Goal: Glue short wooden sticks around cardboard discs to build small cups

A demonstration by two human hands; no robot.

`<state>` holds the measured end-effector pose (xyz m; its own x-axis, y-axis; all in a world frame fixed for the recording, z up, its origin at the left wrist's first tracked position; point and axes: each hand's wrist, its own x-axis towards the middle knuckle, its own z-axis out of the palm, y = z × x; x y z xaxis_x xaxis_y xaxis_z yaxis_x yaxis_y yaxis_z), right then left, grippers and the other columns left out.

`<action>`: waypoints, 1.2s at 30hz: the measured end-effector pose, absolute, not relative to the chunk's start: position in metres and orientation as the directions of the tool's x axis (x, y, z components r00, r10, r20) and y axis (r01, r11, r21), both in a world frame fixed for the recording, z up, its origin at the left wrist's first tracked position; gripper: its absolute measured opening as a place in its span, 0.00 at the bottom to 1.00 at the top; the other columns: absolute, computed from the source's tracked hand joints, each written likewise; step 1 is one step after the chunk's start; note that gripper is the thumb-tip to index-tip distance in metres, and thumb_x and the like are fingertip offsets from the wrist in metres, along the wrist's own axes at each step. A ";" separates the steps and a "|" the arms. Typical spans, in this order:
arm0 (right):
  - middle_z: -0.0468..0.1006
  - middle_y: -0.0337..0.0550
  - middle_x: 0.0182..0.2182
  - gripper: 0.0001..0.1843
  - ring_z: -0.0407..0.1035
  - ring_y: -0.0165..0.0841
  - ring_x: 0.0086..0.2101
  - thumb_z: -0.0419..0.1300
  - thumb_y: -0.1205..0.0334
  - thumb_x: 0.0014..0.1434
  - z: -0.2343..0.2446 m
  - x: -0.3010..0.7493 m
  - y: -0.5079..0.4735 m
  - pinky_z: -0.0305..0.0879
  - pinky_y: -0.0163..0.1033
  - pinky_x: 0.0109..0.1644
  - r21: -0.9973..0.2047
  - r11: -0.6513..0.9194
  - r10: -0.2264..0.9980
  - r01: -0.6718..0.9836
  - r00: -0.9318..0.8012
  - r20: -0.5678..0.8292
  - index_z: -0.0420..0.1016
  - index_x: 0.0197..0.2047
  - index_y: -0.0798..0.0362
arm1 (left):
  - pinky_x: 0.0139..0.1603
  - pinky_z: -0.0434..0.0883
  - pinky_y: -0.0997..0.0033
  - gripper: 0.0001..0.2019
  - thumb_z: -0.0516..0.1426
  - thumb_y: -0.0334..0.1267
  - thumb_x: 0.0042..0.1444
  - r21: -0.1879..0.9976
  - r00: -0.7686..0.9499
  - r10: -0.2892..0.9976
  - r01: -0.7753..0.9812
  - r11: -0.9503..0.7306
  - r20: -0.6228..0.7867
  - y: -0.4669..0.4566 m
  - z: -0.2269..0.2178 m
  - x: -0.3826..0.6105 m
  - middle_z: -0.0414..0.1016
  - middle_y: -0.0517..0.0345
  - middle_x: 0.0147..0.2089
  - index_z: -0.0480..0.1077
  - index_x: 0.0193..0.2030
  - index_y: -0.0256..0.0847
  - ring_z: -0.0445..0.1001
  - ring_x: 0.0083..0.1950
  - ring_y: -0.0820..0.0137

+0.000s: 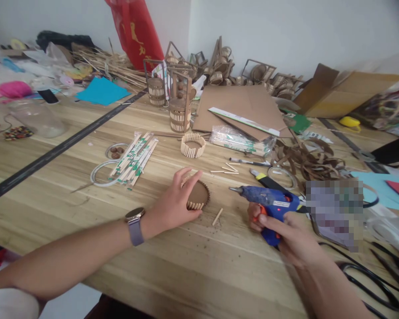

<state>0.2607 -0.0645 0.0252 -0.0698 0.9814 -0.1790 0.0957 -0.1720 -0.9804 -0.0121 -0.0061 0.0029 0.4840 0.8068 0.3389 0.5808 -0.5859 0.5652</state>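
My left hand rests on a round brown cardboard disc with short wooden sticks standing along part of its rim; the fingers curve around its near-left side and hold it on the wooden table. My right hand grips a blue hot glue gun by its handle, a finger on the orange trigger, the nozzle pointing left toward the disc but apart from it. A single short stick lies between the disc and the gun.
A finished stick ring, packs of wrapped chopsticks, tape rolls, loose cut sticks, cardboard sheets, brown paper strips and small stick-built lanterns fill the far table. Black cables lie at right.
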 end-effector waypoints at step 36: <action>0.81 0.46 0.30 0.19 0.76 0.41 0.32 0.56 0.43 0.59 0.020 0.238 -0.064 0.73 0.41 0.36 -0.679 0.233 0.956 0.696 -0.293 0.027 0.76 0.32 0.50 | 0.68 0.60 0.44 0.47 0.67 0.32 0.47 0.537 0.474 0.807 0.603 -0.590 0.353 -0.005 0.004 -0.013 0.48 0.42 0.66 0.45 0.69 0.46 0.53 0.70 0.48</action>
<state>0.2376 -0.0638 0.0203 -0.2934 0.9556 0.0265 0.6959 0.2326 -0.6794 -0.0128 -0.0053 0.0038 0.4739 0.8065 0.3535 0.6032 -0.5897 0.5370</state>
